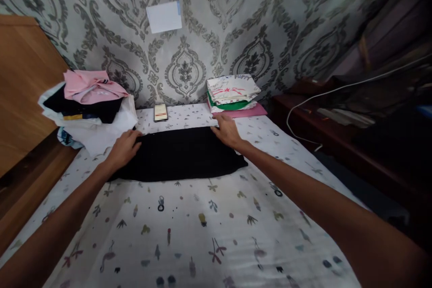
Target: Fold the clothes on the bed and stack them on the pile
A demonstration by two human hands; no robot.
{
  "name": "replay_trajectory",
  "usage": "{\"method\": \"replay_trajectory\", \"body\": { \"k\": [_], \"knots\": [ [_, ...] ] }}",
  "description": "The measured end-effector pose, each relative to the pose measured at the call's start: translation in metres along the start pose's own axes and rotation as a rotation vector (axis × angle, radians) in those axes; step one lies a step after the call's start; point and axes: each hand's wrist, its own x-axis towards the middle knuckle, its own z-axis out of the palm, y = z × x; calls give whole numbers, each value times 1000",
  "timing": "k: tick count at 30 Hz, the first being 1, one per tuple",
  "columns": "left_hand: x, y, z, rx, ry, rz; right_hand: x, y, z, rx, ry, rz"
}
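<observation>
A black folded garment [182, 154] lies flat on the bed as a wide strip. What kind of garment it is cannot be made out. My left hand [125, 146] grips its far left corner, with the fingers bent over the edge. At the far right corner, my right hand [227, 129] pinches the cloth between thumb and fingers. The near edge of the garment rests on the sheet, and a small part sticks out at its right end.
A loose heap of clothes [96, 87], pink on top, sits at the back left. Folded clothes [234, 90] are stacked at the back right. Between them lies a small card-like object [160, 112]. The printed sheet [189, 229] covers the bed; a white cable [317, 94] hangs at right.
</observation>
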Motion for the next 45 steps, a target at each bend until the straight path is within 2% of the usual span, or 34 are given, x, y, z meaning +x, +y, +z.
{"method": "replay_trajectory", "body": {
  "k": [3, 6, 9, 13, 18, 21, 23, 26, 28, 30, 32, 34, 36, 39, 42, 45],
  "knots": [
    [-39, 14, 0, -156, -174, 206, -48, -7, 1, 101, -132, -253],
    [-73, 25, 0, -173, -285, 223, -94, -12, -6, 110, -236, -424],
    [-88, 36, 2, -129, -271, 132, -120, -18, -19, 71, -251, -403],
    [-91, 47, 3, -106, -302, 69, -133, -25, -34, 60, -249, -397],
    [-109, 43, -10, -152, -269, 286, -163, -24, -49, 33, -166, -586],
    [-123, 41, -19, -172, -336, 367, -187, -20, -57, 50, -196, -657],
    [-128, 46, -24, -173, -377, 383, -199, -20, -62, 110, -270, -664],
    [-126, 62, -25, -221, -329, 379, -206, -22, -68, 301, -340, -555],
    [-114, 74, -21, -257, -284, 384, -199, -24, -68, 433, -312, -418],
    [-94, 83, -14, -265, -242, 379, -179, -27, -62, 467, -257, -297],
    [-67, 88, -4, -212, -182, 336, -149, -27, -54, 373, -205, -221],
    [-37, 89, 7, -104, -120, 268, -114, -24, -43, 183, -155, -182],
    [-9, 88, 17, 17, -99, 216, -80, -20, -33, -21, -134, -175],
    [21, 84, 28, 159, -129, 204, -45, -11, -20, -205, -183, -140],
    [44, 75, 33, 236, -163, 202, -20, 0, -11, -234, -223, -82],
    [72, 61, 26, 228, -133, 124, 10, 10, -11, -234, -175, -9]
  ]
}}
